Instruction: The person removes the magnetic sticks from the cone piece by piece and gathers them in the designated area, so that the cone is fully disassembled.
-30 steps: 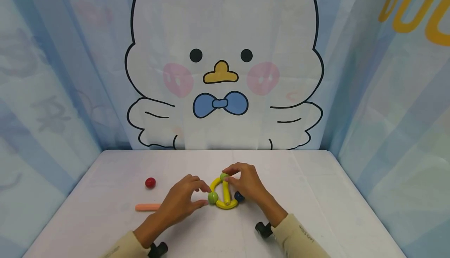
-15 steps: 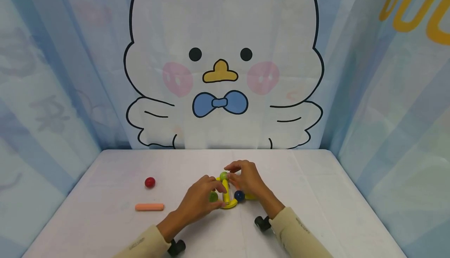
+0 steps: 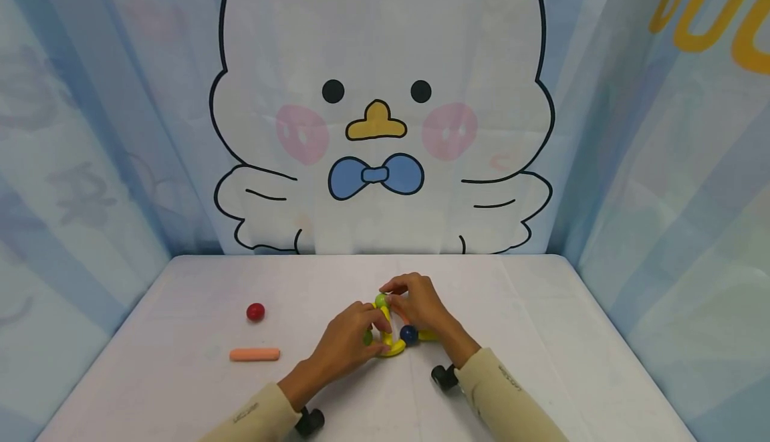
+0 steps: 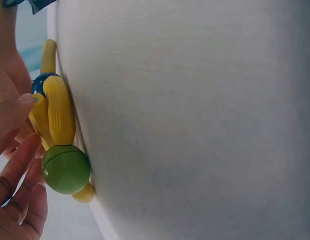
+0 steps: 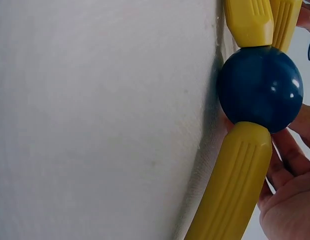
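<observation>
Yellow rods and balls form a small joined toy at the table's middle. Thumb and index finger of my left hand (image 3: 349, 336) pinch a straight yellow rod (image 4: 39, 120). Beneath those fingers lies a green ball (image 4: 66, 170), joined to a curved yellow rod (image 3: 395, 348). That curve runs to a dark blue ball (image 3: 409, 335), from which another yellow rod (image 5: 235, 185) extends right. At the toy's far end, my right hand (image 3: 418, 301) holds a light green ball (image 3: 381, 300) between thumb and fingers. An orange piece (image 3: 404, 319) shows partly beneath the right hand.
A red ball (image 3: 255, 312) and a straight orange rod (image 3: 255, 355) lie apart on the left of the white table (image 3: 150, 388). Behind the table's far edge hangs a cloth backdrop (image 3: 385, 221) with a cartoon bird; more cloth hangs on both sides.
My left hand has moved right from beside the green ball onto the straight yellow rod. The right hand stays at the light green ball. The yellow rod right of the blue ball has come into view.
</observation>
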A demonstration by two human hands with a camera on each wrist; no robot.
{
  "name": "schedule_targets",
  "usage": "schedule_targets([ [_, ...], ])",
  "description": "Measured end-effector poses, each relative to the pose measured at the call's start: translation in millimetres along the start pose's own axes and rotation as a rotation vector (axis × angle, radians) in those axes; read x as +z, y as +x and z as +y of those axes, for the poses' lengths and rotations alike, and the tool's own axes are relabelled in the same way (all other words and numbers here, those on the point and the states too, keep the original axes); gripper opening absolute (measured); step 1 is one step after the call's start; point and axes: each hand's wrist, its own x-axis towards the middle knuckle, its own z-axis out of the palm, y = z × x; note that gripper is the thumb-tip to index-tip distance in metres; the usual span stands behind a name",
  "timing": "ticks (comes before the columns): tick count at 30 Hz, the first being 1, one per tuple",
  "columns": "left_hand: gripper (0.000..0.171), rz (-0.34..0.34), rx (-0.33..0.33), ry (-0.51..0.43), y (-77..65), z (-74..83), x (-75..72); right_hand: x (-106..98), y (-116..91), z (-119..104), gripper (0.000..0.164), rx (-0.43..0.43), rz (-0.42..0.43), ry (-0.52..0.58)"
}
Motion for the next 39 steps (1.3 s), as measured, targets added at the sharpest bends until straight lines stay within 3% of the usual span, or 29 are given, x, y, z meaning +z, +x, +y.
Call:
schedule_targets([
  [11, 0.024, 0.004, 0.002, 0.018, 0.8, -1.2, -0.6, 2, 1, -1, 0.019, -0.010, -0.028, 0.009],
  [20, 0.024, 0.008, -0.041, 0.011, -1.5, -2.9, -16.7, 1, 1, -3, 0.018, -0.013, -0.022, -0.005],
  [30, 0.026, 0.048, -0.103, 0.029, -4.2, -16.0, -35.0, 2, 3, -3, 0.017, 0.012, -0.030, -0.008],
  [39, 0.029, 0.081, -0.154, 0.048, -6.8, -30.7, -41.2, 2, 1, -3, 0.017, 0.033, -0.036, 0.015],
])
